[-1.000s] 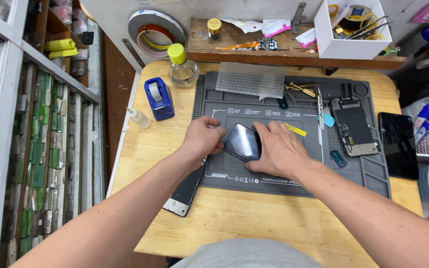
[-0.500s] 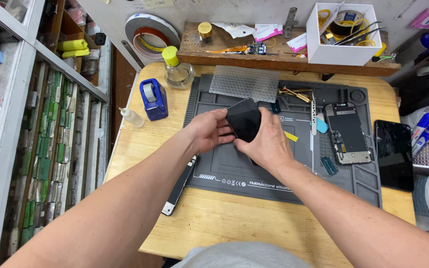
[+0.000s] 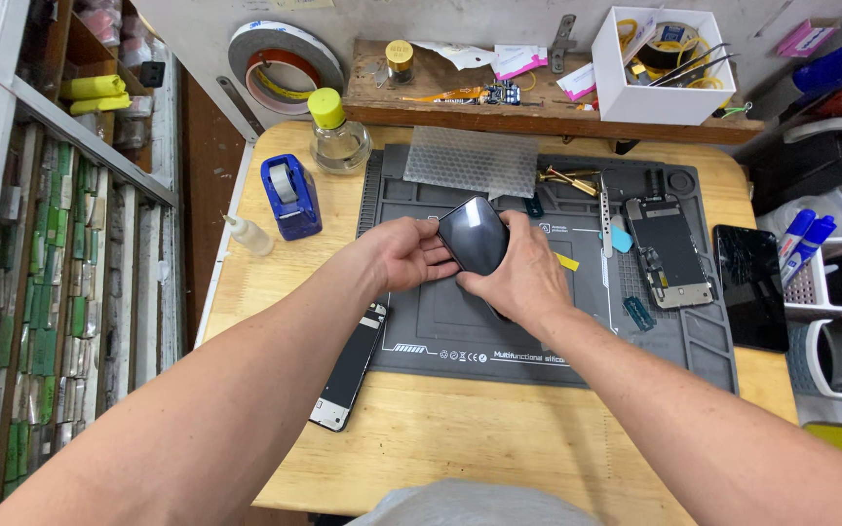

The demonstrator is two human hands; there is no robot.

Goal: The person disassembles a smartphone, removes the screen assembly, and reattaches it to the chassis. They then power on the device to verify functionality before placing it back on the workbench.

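Both my hands hold a black glossy phone tilted up over the grey silicone work mat. My left hand grips its left edge, and my right hand grips its right and lower side. The dark glass face points toward me. The phone's lower end is hidden behind my right hand.
An opened phone body lies on the mat's right part, with a dark screen panel beside it. Another screen panel lies at the mat's left edge. A blue tape dispenser, a yellow-capped bottle, a bubble sheet and a white box stand further back.
My hands have lifted the phone off the mat and tilted it upright, so that its glass face shows more fully. The view has shifted slightly.
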